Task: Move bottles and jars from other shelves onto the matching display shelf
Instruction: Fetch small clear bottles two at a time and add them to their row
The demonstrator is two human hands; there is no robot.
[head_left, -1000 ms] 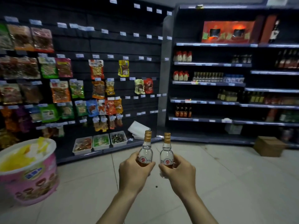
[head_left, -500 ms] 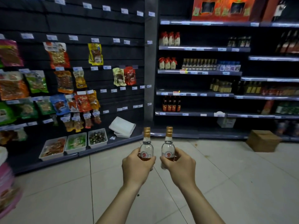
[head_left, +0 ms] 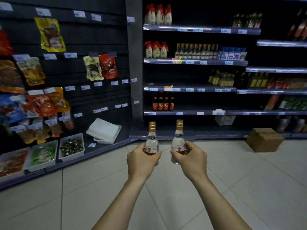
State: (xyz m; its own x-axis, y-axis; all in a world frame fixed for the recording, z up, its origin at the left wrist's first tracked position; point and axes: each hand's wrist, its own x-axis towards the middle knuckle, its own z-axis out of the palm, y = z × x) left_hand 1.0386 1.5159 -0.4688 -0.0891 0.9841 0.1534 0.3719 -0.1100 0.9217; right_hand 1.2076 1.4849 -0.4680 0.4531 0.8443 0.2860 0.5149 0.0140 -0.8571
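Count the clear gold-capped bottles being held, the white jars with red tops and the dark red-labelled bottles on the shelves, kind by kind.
Clear bottles, one in the left hand, one in the right hand: 2
White jars with red tops: 6
Dark bottles with red labels: 4
Total: 12
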